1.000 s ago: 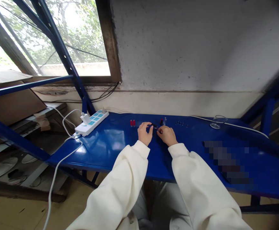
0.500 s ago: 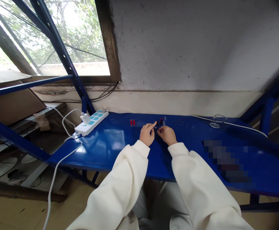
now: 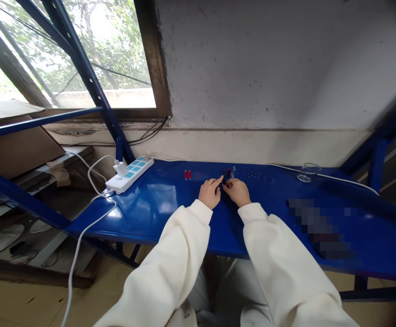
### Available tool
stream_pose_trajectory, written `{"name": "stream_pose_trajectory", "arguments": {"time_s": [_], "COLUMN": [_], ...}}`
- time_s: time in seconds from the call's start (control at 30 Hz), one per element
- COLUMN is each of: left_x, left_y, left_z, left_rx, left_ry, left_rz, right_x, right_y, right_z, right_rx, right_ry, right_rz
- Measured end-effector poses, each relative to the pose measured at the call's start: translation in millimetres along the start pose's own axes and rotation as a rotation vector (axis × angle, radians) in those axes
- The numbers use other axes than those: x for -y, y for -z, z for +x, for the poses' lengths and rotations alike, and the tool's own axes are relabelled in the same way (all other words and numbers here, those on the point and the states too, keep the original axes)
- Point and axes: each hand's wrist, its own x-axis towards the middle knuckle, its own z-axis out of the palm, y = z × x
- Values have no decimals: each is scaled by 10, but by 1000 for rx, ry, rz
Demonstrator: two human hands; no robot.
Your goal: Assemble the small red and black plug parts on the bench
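My left hand (image 3: 210,192) is over the blue table, its index finger stretched out to the tip of a small black piece (image 3: 224,180). Its thumb stands apart from that finger, and the other fingers are bent. Facing it, my right hand (image 3: 239,192) has thumb and fingers pinched together at the lower end of the black piece. Much of that piece is covered by the fingers. Just behind stand a small red-and-black piece (image 3: 228,172) and a small clear piece (image 3: 233,171). Two small red cylinders (image 3: 187,175) stand side by side to the left.
Several tiny clear parts (image 3: 254,175) lie right of my hands. Farther right is a clear glass (image 3: 309,172) by a white cable along the wall. A white power strip (image 3: 130,175) lies at the table's left, and a blurred-out dark object (image 3: 320,231) at the right.
My left thumb has moved slightly away from the index finger, and the left hand has shifted a little right. The right fingers have turned slightly around the black piece.
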Motion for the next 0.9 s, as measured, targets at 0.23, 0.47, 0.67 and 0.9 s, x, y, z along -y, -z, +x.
{"name": "stream_pose_trajectory", "arguments": {"time_s": [0.23,0.47,0.67,0.9], "left_x": [-26,-17,-58,-58], "left_y": [27,28,43,47], "left_z": [-3,-2,9,17], "left_rx": [37,13,-117,-204], "left_ry": [49,72,139,176], "left_rz": [33,39,-31,-33], "right_x": [-9,-14,-19,-20], "right_y": [-15,-36,-34,-34], "right_z": [11,3,0,4], "right_rx": [-83,-98,-73,-45], "right_ry": [35,72,118,246], "right_rz": [105,79,74,43]}}
